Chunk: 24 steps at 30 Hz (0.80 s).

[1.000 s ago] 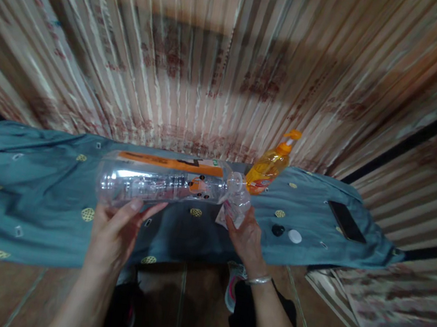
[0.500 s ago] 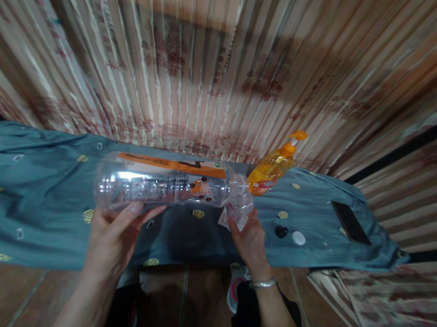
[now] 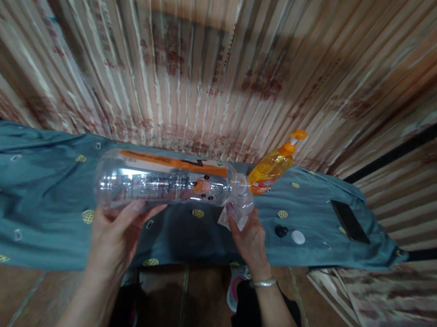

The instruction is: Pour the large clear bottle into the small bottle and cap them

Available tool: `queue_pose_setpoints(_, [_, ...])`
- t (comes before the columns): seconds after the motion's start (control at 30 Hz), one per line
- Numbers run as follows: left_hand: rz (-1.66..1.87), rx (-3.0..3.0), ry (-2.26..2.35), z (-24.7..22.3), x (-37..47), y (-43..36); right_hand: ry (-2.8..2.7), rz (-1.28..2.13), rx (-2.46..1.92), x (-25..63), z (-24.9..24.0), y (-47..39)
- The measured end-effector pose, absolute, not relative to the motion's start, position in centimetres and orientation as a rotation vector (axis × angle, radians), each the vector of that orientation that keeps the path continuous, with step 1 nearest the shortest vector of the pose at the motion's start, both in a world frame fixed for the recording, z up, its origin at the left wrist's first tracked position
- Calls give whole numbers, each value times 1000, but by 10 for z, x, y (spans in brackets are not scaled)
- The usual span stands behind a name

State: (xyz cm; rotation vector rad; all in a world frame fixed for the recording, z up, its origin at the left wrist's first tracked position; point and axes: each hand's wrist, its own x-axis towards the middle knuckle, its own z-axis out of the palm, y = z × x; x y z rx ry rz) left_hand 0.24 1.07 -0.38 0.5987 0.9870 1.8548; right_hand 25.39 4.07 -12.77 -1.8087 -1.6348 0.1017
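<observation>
A large clear plastic bottle (image 3: 165,183) with an orange label strip lies on its side above the cloth-covered table. My left hand (image 3: 118,227) grips its base end from below, thumb on the near side. At the neck end, my right hand (image 3: 250,238) is closed on a crumpled clear plastic piece (image 3: 239,207), which touches the bottle's mouth. Part of the right hand's grip is hidden behind the plastic. Just beyond it stands a yellow pump bottle (image 3: 271,169) with an orange top.
The table has a teal patterned cloth (image 3: 51,186). To the right lie a small black object (image 3: 281,231), a white round cap (image 3: 298,237) and a dark phone (image 3: 349,221). A striped curtain (image 3: 200,71) hangs behind.
</observation>
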Motion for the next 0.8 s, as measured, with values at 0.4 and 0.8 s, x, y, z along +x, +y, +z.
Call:
queue_pose_setpoints(0.4, [1866,506,982,-5,6,14,-1635,106,-1834,254,-125,40])
queue_pose_setpoints(0.8, [1833,474,929,-2,9,12,-1649,118,-1797,255,-123,40])
